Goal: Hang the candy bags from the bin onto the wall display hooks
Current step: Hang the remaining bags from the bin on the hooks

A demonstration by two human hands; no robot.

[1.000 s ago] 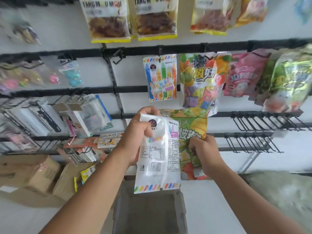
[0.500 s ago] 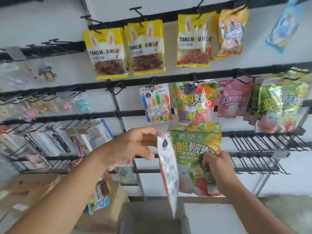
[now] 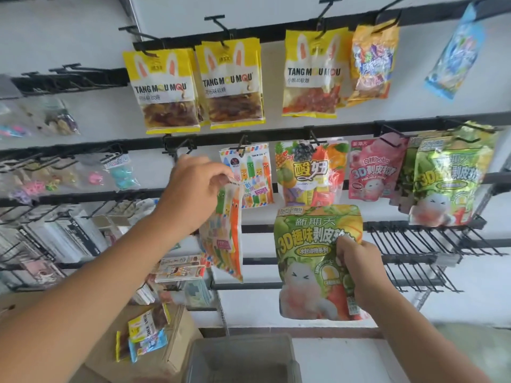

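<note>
Fingers of the left hand [image 3: 190, 189] pinch the crayon-print bag [image 3: 225, 236] by its top, dangling beneath them, while the right hand [image 3: 359, 269] clutches the green bag [image 3: 309, 261] by its right side above the bin [image 3: 210, 360].

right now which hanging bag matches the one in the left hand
The pencil-print bag on the middle rail: same coloured pencil figures as the held bag, unlike every other.

Black wall rails [image 3: 276, 136] hooks carry yellow bags [image 3: 166, 89], pencil-print bag [image 3: 255, 172], fruit bag [image 3: 309, 172].
</note>
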